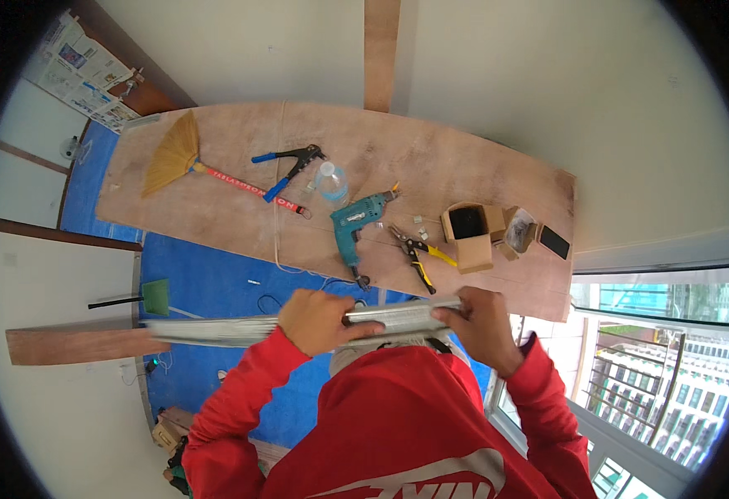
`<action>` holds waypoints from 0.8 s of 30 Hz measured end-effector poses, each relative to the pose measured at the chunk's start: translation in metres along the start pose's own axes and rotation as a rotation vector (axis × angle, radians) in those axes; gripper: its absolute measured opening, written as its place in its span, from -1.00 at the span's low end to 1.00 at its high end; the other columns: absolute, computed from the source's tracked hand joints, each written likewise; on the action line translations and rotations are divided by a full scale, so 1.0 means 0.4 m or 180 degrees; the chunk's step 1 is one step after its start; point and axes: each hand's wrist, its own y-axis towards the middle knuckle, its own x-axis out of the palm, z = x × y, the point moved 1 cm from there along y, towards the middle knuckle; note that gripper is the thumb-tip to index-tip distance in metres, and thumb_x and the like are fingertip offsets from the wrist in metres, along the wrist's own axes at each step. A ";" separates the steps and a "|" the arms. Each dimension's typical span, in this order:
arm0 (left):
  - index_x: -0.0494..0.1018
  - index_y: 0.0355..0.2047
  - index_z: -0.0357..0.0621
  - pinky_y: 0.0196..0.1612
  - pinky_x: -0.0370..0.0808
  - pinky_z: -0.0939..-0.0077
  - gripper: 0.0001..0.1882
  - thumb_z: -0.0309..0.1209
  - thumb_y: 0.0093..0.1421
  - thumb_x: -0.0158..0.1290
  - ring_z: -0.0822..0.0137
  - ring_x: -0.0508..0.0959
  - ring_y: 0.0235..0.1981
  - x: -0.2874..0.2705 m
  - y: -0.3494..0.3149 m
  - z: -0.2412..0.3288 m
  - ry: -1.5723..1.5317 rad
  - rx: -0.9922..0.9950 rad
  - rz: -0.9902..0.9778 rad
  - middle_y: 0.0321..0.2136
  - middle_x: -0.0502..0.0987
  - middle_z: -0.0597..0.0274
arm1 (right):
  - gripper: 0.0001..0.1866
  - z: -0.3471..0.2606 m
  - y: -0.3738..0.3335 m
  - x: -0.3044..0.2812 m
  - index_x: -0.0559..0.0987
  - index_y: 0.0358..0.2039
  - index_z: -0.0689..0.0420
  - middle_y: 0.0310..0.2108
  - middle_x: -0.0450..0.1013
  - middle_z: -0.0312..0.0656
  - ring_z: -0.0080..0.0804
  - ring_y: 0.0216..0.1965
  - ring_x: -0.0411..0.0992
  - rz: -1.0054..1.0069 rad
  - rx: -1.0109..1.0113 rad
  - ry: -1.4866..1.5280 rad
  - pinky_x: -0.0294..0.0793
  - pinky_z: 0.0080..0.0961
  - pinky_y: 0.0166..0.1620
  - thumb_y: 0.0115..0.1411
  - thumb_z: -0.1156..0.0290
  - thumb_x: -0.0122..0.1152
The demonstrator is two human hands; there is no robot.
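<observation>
A long silvery metal channel (402,315) lies level across my waist, off the near edge of the plywood table (240,216). My left hand (319,320) is wrapped around it, with its blurred end running out to the left. Further right, my right hand (485,324) grips the same channel near its right end, thumb along the near side. Just beyond my hands on the table rest yellow-and-black tin snips (419,256) and a teal corded drill (356,226). A hand riveter (294,166) with blue grips lies farther back, beside a clear plastic bottle (331,183).
An open cardboard box (473,254), a bag of small parts (518,231) and a phone (554,242) sit at the table's right end. A broom (177,158) lies at the left. Blue sheeting (190,274) covers the floor, with a green dustpan (156,296). Windows (664,366) stand at right.
</observation>
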 end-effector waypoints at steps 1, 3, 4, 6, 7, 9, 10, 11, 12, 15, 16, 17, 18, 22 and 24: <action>0.38 -0.77 -0.09 -0.59 0.43 0.20 -0.28 0.30 -0.04 0.36 -0.01 0.54 -0.69 -0.019 -0.005 -0.001 0.0389 0.0096 0.0208 -0.80 0.40 0.04 | -0.71 0.002 0.001 0.006 0.62 -0.35 0.30 -0.51 0.58 -0.28 -0.64 -0.49 0.47 0.0254 -0.0008 -0.0425 0.43 -0.56 -0.43 0.24 0.29 0.45; 0.47 -0.72 -0.11 -0.57 0.47 0.19 -0.26 0.38 -0.02 0.28 -0.02 0.56 -0.69 -0.055 -0.007 -0.018 0.0060 0.0134 0.0171 -0.78 0.46 0.06 | -0.78 0.011 0.010 0.046 0.63 -0.31 0.26 -0.52 0.57 -0.25 -0.56 -0.52 0.47 0.0271 0.0145 0.0432 0.44 -0.54 -0.43 0.22 0.36 0.44; 0.51 -0.70 -0.11 -0.56 0.49 0.18 -0.24 0.42 -0.01 0.24 -0.02 0.56 -0.69 -0.070 -0.011 -0.026 -0.0011 0.0140 0.0371 -0.76 0.49 0.07 | -0.73 0.009 0.007 0.064 0.62 -0.29 0.24 -0.46 0.58 -0.27 -0.52 -0.46 0.49 -0.0160 0.0185 0.1959 0.46 -0.50 -0.37 0.15 0.33 0.50; 0.50 -0.71 -0.14 -0.54 0.49 0.14 -0.23 0.41 -0.02 0.26 -0.04 0.55 -0.68 -0.054 -0.001 -0.012 -0.0780 0.0378 -0.0124 -0.76 0.48 0.04 | -0.64 -0.011 0.012 0.145 0.62 -0.24 0.22 -0.40 0.59 -0.28 -0.50 -0.41 0.51 -0.0588 -0.1239 0.2420 0.50 -0.50 -0.31 0.14 0.22 0.52; 0.50 -0.71 -0.14 -0.54 0.49 0.14 -0.23 0.41 -0.02 0.26 -0.05 0.55 -0.67 -0.041 0.012 -0.010 -0.1061 0.0474 -0.0146 -0.75 0.48 0.03 | -0.59 -0.017 0.011 0.149 0.61 -0.22 0.23 -0.39 0.59 -0.28 -0.48 -0.41 0.52 -0.0962 -0.0959 0.3036 0.51 -0.50 -0.30 0.15 0.16 0.53; 0.52 -0.69 -0.16 -0.52 0.50 0.12 -0.23 0.42 -0.01 0.24 -0.07 0.56 -0.65 -0.019 0.023 -0.012 -0.1279 0.0331 -0.0429 -0.74 0.47 0.00 | -0.49 -0.023 0.017 0.127 0.61 -0.17 0.24 -0.37 0.59 -0.28 -0.44 -0.42 0.52 -0.1061 -0.0091 0.3079 0.53 -0.49 -0.29 0.15 0.04 0.53; 0.51 -0.69 -0.15 -0.53 0.47 0.13 -0.24 0.41 -0.02 0.25 -0.05 0.54 -0.68 -0.015 0.020 -0.011 -0.1001 0.0311 -0.0235 -0.77 0.43 0.02 | -0.49 -0.020 0.007 0.087 0.61 -0.19 0.25 -0.41 0.58 -0.29 -0.44 -0.48 0.50 -0.0644 0.0383 0.2348 0.52 -0.48 -0.34 0.16 0.03 0.53; 0.50 -0.69 -0.15 -0.55 0.45 0.13 -0.24 0.39 -0.02 0.27 -0.04 0.52 -0.70 -0.012 0.015 -0.011 -0.0608 0.0146 -0.0163 -0.79 0.40 0.03 | -0.54 -0.022 0.022 0.037 0.62 -0.25 0.25 -0.46 0.58 -0.29 -0.44 -0.56 0.48 -0.0134 -0.0090 0.1312 0.51 -0.50 -0.42 0.20 0.05 0.49; 0.48 -0.70 -0.14 -0.57 0.43 0.14 -0.25 0.38 -0.02 0.28 -0.03 0.50 -0.73 -0.012 0.018 -0.016 -0.0095 -0.0128 -0.0171 -0.82 0.36 0.04 | -0.60 -0.019 0.023 0.010 0.62 -0.28 0.26 -0.51 0.57 -0.22 -0.42 -0.56 0.49 0.0386 0.0109 -0.1648 0.50 -0.52 -0.41 0.20 0.14 0.49; 0.52 -0.68 -0.14 -0.56 0.44 0.13 -0.24 0.41 0.02 0.22 -0.06 0.52 -0.71 -0.039 0.001 -0.018 0.0372 0.0111 0.0470 -0.80 0.40 0.02 | -0.60 0.003 0.021 0.030 0.59 -0.28 0.27 -0.48 0.54 -0.15 -0.45 -0.49 0.48 0.0298 0.0128 -0.0038 0.47 -0.50 -0.39 0.16 0.17 0.51; 0.53 -0.67 -0.15 -0.54 0.46 0.11 -0.22 0.43 0.03 0.20 -0.08 0.53 -0.68 -0.040 0.007 -0.019 0.0008 0.0137 0.0212 -0.78 0.43 0.00 | -0.56 0.011 0.021 0.050 0.56 -0.29 0.27 -0.46 0.52 -0.18 -0.51 -0.45 0.44 0.0004 0.0106 0.1193 0.43 -0.50 -0.37 0.17 0.13 0.51; 0.53 -0.67 -0.16 -0.52 0.49 0.10 -0.21 0.44 0.03 0.19 -0.09 0.55 -0.65 -0.041 0.014 -0.015 -0.0312 0.0205 -0.0017 -0.76 0.45 -0.02 | -0.53 0.014 0.013 0.081 0.53 -0.30 0.26 -0.43 0.51 -0.21 -0.57 -0.42 0.40 -0.0096 0.0012 0.2561 0.39 -0.50 -0.35 0.18 0.10 0.52; 0.54 -0.67 -0.18 -0.50 0.51 0.08 -0.19 0.45 0.04 0.17 -0.11 0.57 -0.62 -0.047 0.018 -0.015 -0.0560 0.0367 -0.0169 -0.73 0.48 -0.04 | -0.49 0.011 0.005 0.111 0.54 -0.27 0.19 -0.36 0.49 -0.24 -0.57 -0.32 0.40 -0.0296 -0.0634 0.2206 0.40 -0.48 -0.27 0.11 0.02 0.55; 0.55 -0.65 -0.19 -0.49 0.50 0.06 -0.19 0.44 0.03 0.19 -0.07 0.60 -0.61 -0.048 0.038 0.008 -0.0903 0.0354 -0.0448 -0.71 0.51 -0.01 | -0.57 0.015 -0.009 0.064 0.55 -0.45 0.13 -0.43 0.48 -0.38 -0.66 -0.42 0.36 -0.0535 -0.0211 0.1887 0.37 -0.54 -0.33 0.02 0.10 0.63; 0.53 -0.66 -0.21 -0.49 0.50 0.07 -0.20 0.42 0.02 0.21 -0.09 0.59 -0.60 -0.058 0.031 0.016 -0.0283 0.0089 -0.0295 -0.71 0.50 -0.03 | -0.68 0.023 -0.002 0.003 0.66 -0.40 0.21 -0.41 0.61 -0.29 -0.54 -0.48 0.44 0.0586 0.0171 -0.0788 0.42 -0.47 -0.39 0.16 0.20 0.53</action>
